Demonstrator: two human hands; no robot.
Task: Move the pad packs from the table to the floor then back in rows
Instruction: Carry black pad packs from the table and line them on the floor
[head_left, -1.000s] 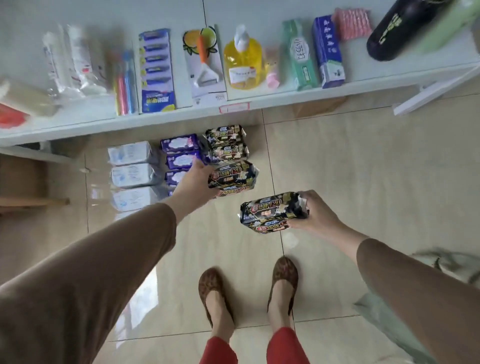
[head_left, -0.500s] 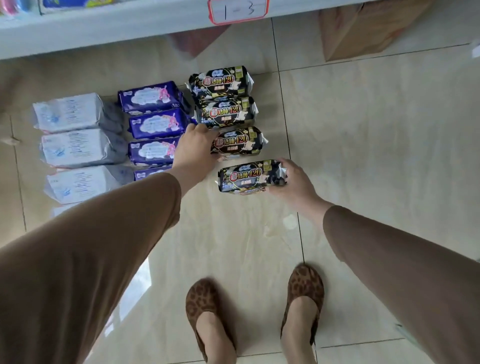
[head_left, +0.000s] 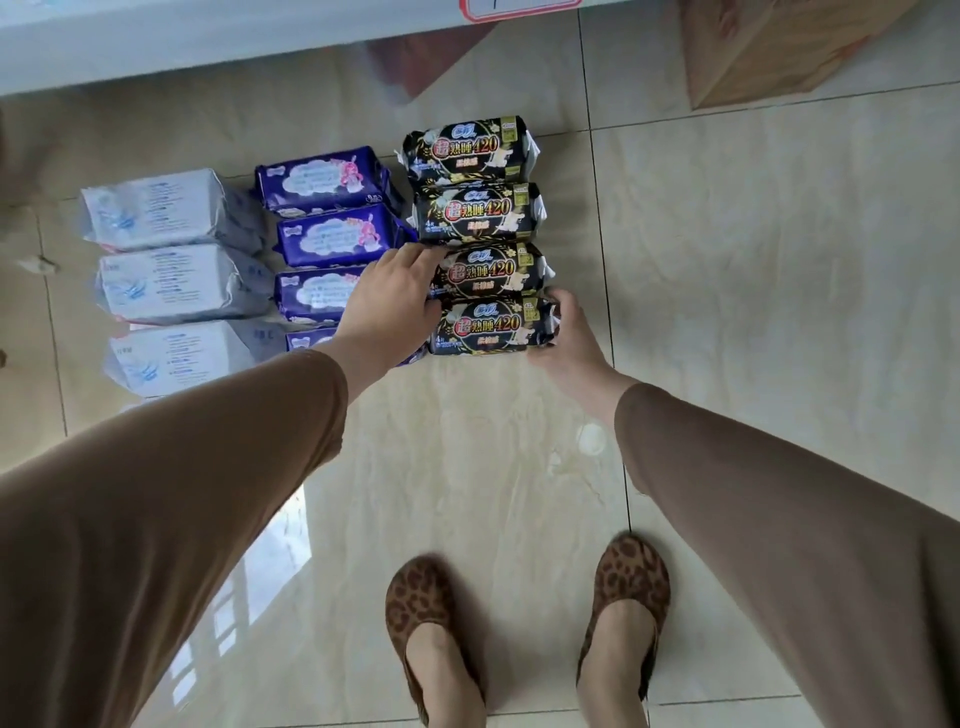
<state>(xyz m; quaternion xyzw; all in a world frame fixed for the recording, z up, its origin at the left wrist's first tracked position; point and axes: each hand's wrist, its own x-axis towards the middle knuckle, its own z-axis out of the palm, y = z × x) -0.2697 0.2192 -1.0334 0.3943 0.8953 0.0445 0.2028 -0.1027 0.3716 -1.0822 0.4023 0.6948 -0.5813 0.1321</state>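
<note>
1. Tiled floor (head_left: 519, 467) below white table edge (head_left: 208, 47); cardboard box (head_left: 769, 47) top right.
2. Three columns of packs on floor: white packs (head_left: 171, 283), purple packs (head_left: 332, 234), black packs (head_left: 475, 208).
3. Left hand (head_left: 389, 306) rests on third black pack (head_left: 488, 270); fingers relaxed, spread.
4. Right hand (head_left: 566, 343) grips right end of nearest black pack (head_left: 488, 327); fingers curled round it; pack on floor, touching third.

Partly hidden or cropped: fourth purple pack (head_left: 306, 340) mostly behind left hand (head_left: 387, 306) and sleeve; third purple pack (head_left: 317, 291) right end covered; table (head_left: 208, 41), red-bordered label (head_left: 519, 4), cardboard box (head_left: 769, 47) cut by top edge; white-pack print illegible.
</note>
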